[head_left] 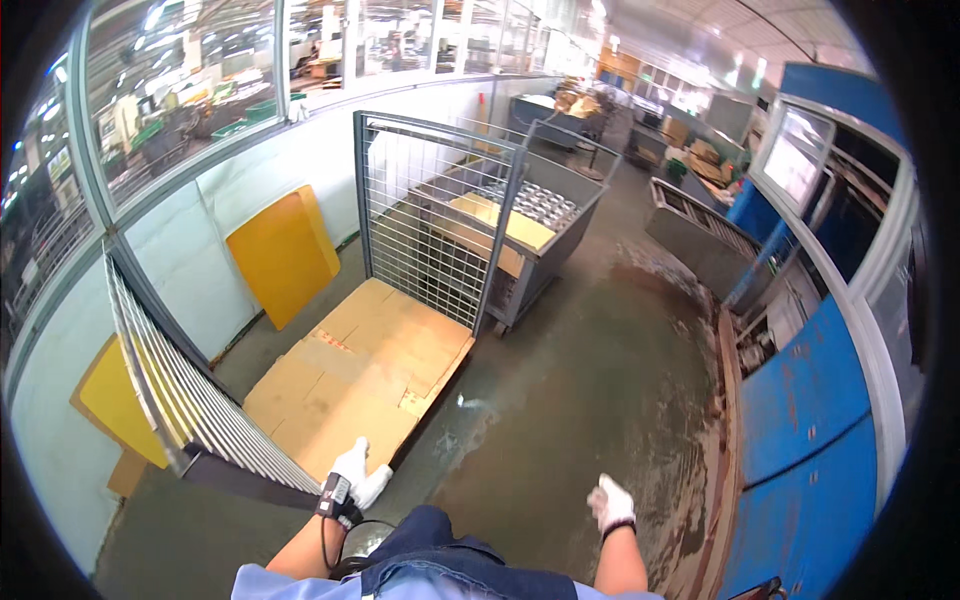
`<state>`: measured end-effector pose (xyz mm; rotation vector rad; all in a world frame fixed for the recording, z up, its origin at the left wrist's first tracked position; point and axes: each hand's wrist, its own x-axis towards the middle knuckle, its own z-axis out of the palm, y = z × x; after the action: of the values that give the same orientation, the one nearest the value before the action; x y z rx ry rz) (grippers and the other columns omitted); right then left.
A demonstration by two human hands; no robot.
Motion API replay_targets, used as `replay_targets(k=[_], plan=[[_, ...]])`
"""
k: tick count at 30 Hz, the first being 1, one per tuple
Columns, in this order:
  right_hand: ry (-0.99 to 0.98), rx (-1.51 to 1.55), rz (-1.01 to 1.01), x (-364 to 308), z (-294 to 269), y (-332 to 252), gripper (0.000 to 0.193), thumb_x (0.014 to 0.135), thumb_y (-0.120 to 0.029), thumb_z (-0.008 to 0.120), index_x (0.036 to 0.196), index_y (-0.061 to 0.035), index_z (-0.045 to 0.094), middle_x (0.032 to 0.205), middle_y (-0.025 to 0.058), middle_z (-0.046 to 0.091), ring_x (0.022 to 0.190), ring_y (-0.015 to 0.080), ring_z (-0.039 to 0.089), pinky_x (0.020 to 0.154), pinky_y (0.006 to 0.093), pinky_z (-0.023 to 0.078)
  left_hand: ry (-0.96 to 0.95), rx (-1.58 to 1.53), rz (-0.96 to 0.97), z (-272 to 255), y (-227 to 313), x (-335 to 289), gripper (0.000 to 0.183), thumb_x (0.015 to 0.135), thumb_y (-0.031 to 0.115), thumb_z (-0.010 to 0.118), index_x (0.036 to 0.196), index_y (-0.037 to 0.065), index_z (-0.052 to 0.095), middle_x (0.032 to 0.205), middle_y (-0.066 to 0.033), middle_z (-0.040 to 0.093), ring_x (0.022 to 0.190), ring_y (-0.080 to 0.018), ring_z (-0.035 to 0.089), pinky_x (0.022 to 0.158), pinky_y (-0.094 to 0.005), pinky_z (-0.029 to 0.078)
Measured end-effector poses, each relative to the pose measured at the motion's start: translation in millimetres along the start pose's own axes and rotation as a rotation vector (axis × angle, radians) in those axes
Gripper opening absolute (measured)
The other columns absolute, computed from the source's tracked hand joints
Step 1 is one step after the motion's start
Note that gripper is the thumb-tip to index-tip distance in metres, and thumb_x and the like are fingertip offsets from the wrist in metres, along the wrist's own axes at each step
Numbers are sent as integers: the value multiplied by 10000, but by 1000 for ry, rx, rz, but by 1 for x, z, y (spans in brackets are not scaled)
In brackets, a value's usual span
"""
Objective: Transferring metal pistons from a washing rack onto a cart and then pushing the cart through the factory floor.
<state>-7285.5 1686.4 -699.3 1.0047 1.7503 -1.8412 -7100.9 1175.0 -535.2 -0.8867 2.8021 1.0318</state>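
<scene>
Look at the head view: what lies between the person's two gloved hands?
In the head view, the raised knee in blue jeans and bare wet concrete floor lie between left hand and right hand.

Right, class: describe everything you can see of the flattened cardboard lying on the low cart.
The cardboard is plain brown and lies flat as overlapping sheets, covering the cart's floor. Creases and a few torn or taped patches show. A wire mesh panel stands upright at its far end, and a lowered mesh side slants along its left. The gloved left hand is at its near edge.
</scene>
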Motion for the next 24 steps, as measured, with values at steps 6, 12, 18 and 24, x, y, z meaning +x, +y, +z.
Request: replay_targets(k=[6, 12, 18, 24], plan=[[-288, 187, -268, 80, 148, -230, 668, 913, -517, 710, 1432, -127, 554, 1231, 108, 654, 886, 272, 666, 794, 427, 475, 41, -177, -174, 25, 43, 95, 636, 815, 325, 706, 1274, -70, 512, 1264, -351, 636, 1202, -476, 625, 1007, -486, 515], [-471, 146, -173, 109, 283, -356, 599, 886, -540, 740, 1291, -125, 592, 1100, 87, 663, 880, 261, 651, 692, 387, 468, 89, -285, -280, 1, 103, 209, 716, 861, 346, 700, 1398, -56, 452, 1323, -326, 620, 1232, -439, 625, 1025, -474, 507], [-990, 47, -463, 152, 364, -530, 296, 993, -214, 489, 1287, -192, 462, 896, 35, 459, 749, 176, 468, 523, 291, 393, 237, -222, -228, -13, 126, 271, 627, 910, 397, 653, 1360, -8, 491, 1278, -284, 658, 1196, -455, 626, 1002, -507, 509], [-615, -197, -587, 165, 507, -663, 368, 1045, -383, 467, 1331, -277, 674, 1318, 62, 667, 1200, 320, 626, 1114, 554, 416, 413, -284, -613, 4, 138, 287, 718, 942, 423, 608, 1469, -31, 430, 1295, -279, 653, 1196, -434, 636, 1031, -469, 508]])
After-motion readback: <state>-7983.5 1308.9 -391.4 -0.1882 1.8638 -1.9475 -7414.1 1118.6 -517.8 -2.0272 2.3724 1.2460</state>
